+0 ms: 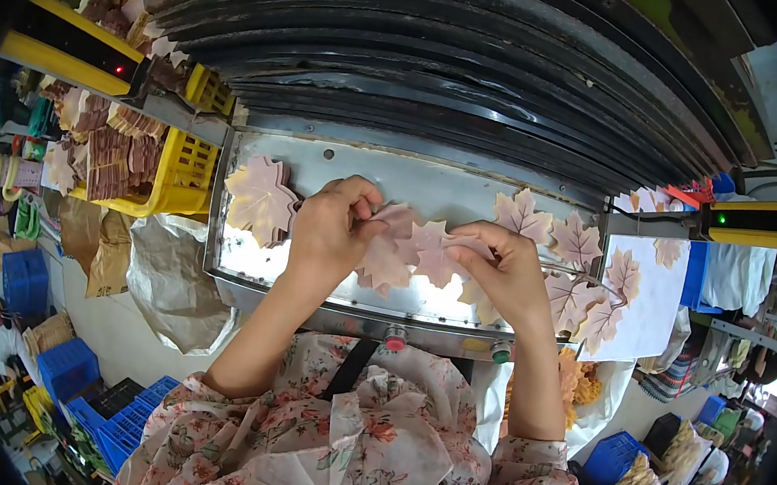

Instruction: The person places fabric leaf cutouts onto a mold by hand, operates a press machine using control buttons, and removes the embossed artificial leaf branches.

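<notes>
Yellow basket [169, 168] of bundled leaves stands at far left. Next, a leaf stack [261, 202] lies on the metal tray [395, 165]. The left hand [332, 228] pinches pale pink leaves [386, 247] between thumb and fingers; the right hand [504, 273], also pinched narrow, holds their other side. Right of it, a veined leaf spray [579, 282] overhangs the tray's edge.
</notes>
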Demonstrator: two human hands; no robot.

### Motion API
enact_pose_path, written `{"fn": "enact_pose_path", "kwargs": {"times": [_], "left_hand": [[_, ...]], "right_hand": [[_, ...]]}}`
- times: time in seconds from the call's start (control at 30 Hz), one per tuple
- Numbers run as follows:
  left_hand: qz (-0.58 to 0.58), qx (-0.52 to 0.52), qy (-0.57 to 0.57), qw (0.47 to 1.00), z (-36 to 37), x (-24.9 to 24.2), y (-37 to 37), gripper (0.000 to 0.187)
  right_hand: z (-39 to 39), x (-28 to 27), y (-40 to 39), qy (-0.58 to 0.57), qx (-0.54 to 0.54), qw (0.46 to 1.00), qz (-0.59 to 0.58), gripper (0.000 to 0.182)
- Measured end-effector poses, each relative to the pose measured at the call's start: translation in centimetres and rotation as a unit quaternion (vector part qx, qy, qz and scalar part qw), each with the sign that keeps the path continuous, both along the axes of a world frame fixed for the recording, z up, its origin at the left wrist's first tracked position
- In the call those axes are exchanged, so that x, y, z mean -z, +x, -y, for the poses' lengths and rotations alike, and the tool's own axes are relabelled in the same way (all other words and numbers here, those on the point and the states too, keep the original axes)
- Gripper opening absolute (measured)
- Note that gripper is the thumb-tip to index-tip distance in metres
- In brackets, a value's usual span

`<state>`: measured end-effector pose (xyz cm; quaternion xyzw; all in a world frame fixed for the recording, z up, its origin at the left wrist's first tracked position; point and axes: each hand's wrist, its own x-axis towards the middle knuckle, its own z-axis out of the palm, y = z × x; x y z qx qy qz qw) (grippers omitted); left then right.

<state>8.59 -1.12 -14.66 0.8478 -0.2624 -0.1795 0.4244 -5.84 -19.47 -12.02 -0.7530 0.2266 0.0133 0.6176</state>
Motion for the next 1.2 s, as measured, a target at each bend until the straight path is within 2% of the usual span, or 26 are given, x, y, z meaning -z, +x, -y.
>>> {"fn": "enact_pose_path", "kwargs": {"times": [0.13,0.23,0.4,0.5,0.53,0.67,0.77,0.8,0.87,0.93,1.0,1.03,1.1,1.13,1.17,1.2], "left_hand": [[0.016,0.000,-0.028,0.999,0.0,-0.5,0.2,0.026],[0.021,0.039,-0.001,0.999,-0.3,-0.1,0.4,0.025],[0.069,0.030,0.006,0.997,0.1,-0.8,0.3,0.028],[-0.030,0.013,0.011,0.999,0.3,-1.5,0.3,0.029],[-0.029,0.015,0.010,0.999,0.3,-1.5,0.3,0.029],[-0.083,0.028,-0.068,0.994,-0.6,-1.5,0.6,0.025],[-0.188,0.014,-0.102,0.977,-1.0,-2.6,0.9,0.019],[-0.180,0.019,-0.109,0.977,-1.4,-3.3,0.9,0.019],[-0.272,0.049,-0.102,0.956,-1.3,-5.3,1.6,0.013],[-0.241,0.087,-0.156,0.954,0.5,-8.8,2.9,0.009],[-0.184,0.132,-0.173,0.958,2.3,-12.8,4.1,0.008],[-0.136,0.153,-0.165,0.965,4.4,-14.5,5.5,0.008],[0.141,0.157,-0.175,0.962,8.8,-15.1,7.3,0.010],[0.149,0.159,-0.182,0.959,10.8,-15.1,7.8,0.010],[0.187,0.106,-0.203,0.955,12.8,-15.0,8.3,0.009],[0.221,0.053,-0.223,0.948,14.1,-14.8,8.8,0.009]], "right_hand": [[0.3,0.3,0.5,-0.082,0.000,0.997,-0.010,0.016],[0.3,0.0,0.6,-0.081,-0.022,0.996,0.011,0.016],[0.4,-0.2,0.7,-0.070,-0.032,0.997,0.027,0.016],[0.4,-0.2,0.8,-0.069,-0.027,0.997,0.024,0.015],[0.5,-0.3,0.9,-0.069,-0.025,0.997,0.023,0.014],[0.3,-0.5,1.1,-0.042,0.013,0.999,-0.008,0.015],[0.5,-1.3,0.5,-0.070,0.004,0.997,-0.017,0.015],[0.7,-1.7,0.5,-0.083,0.001,0.996,-0.021,0.016],[1.8,-3.7,0.8,-0.105,0.001,0.994,0.033,0.015],[3.0,-6.6,0.5,-0.127,-0.007,0.986,0.108,0.012],[7.4,-9.8,3.8,-0.115,0.045,0.972,0.199,0.011],[9.8,-12.1,6.3,-0.193,0.049,0.966,0.162,0.016],[13.9,-13.1,11.8,-0.275,0.105,0.938,0.180,0.022],[16.5,-12.1,14.7,-0.332,0.099,0.917,0.198,0.024],[18.4,-10.9,16.9,-0.386,0.092,0.892,0.216,0.026],[18.6,-10.2,18.2,-0.393,0.093,0.888,0.222,0.026]]}}
